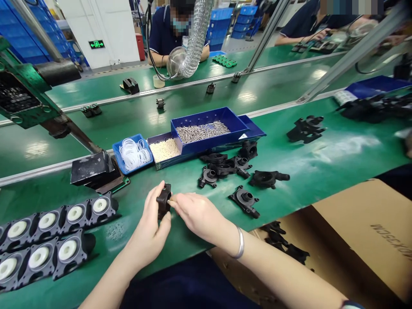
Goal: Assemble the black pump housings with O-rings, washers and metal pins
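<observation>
My left hand (149, 227) grips a small black plastic housing (163, 201) just above the green bench. My right hand (196, 213), a silver bangle on its wrist, pinches something small against the right side of that housing; the piece itself is too small to make out. Several more black housings (225, 168) lie loose on the mat to the right of my hands. Behind them stand a blue tray of metal pins (206, 128), a tray of small white pieces (165, 150) and a tray of clear rings (133, 153).
Two rows of black housings with white discs (48, 236) lie at the left. A green fixture with a black base (93, 169) stands behind them. An open cardboard box (354, 231) holds black parts at lower right. Other people work across the far belt (180, 34).
</observation>
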### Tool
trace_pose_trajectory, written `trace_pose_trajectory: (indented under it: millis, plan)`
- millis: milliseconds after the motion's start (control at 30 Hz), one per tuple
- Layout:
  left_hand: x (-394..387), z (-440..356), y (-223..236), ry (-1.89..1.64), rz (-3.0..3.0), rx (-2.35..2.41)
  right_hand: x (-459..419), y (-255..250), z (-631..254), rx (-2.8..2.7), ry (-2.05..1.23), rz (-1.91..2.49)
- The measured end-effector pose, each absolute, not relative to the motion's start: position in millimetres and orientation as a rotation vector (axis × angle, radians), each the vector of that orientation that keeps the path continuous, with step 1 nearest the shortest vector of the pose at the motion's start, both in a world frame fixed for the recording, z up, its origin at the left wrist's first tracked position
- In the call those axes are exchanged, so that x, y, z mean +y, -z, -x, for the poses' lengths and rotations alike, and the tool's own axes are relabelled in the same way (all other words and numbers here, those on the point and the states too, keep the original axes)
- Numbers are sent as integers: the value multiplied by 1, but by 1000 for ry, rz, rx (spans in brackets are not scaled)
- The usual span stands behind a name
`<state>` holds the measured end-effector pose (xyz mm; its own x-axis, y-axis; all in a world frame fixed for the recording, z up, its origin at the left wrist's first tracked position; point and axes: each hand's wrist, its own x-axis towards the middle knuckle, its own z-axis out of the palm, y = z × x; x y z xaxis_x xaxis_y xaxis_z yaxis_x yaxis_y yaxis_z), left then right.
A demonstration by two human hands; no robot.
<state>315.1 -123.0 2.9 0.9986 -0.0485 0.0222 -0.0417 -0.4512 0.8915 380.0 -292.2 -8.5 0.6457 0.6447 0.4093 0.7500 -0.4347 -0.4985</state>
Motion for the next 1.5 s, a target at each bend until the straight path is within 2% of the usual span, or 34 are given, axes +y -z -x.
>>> trace_pose_trajectory:
  millis: [133, 300, 400, 500, 633, 833, 933, 1033, 1133, 1167, 1267, 1400, 1500]
  plan:
    - [-117, -317, -3, 117, -1834, -33, -308, 3, -383, -898, -56, 2035]
    - [-118, -328, 1, -8, -1718, 102, -339, 7, -390, -457, -79, 1876]
    - [-125, -337, -11, -248, -2037, -126, -359, 13, -392, -357, -73, 1886]
    - [-138, -348, -19, -422, -2426, -544, -374, 18, -391, -323, -60, 1923]
    - [-155, -361, -10, -326, -2750, -945, -386, 23, -388, -280, -47, 1914]
    - [-160, -368, -1, -249, -2819, -1017, -395, 23, -387, -283, -35, 1898]
    - [-141, -368, 1, -159, -2738, -755, -408, 8, -405, -298, 65, 1923]
    - [-102, -371, 8, -207, -2543, -74, -433, -16, -454, -247, 361, 2045]
    - [-67, -373, 21, -157, -2523, 216, -461, -33, -531, -113, 541, 2450]
    - [-60, -372, 25, -163, -2587, 199, -468, -34, -558, -95, 435, 2646]
    - [-58, -365, 27, -311, -2857, 124, -472, -27, -626, -208, 173, 2766]
    - [-80, -369, -5, -573, -3086, 114, -461, -4, -668, -339, -75, 2808]
    - [-97, -411, -33, -393, -3102, -13, -458, 11, -676, -371, -169, 2820]
